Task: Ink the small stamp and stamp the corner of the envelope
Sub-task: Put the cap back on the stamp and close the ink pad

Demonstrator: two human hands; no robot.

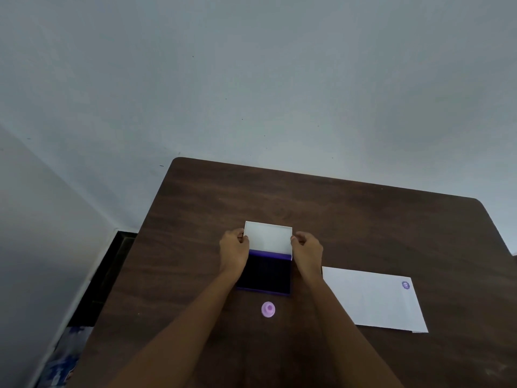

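Note:
An ink pad point(265, 275) with a dark violet inking surface lies open in the middle of the brown table. Its white lid point(268, 238) stands raised at the far side. My left hand point(234, 252) pinches the lid's left edge and my right hand point(307, 250) pinches its right edge. A small pink round stamp point(268, 309) stands on the table just in front of the pad, untouched. To the right lies a white envelope point(372, 299) flat on the table, with a purple round stamp mark point(406, 285) in its far right corner.
The dark wooden table point(195, 219) stands against a pale wall point(251, 79). Its left edge drops to a dark floor strip, and a blue-white plastic package point(65, 357) lies on the floor at lower left.

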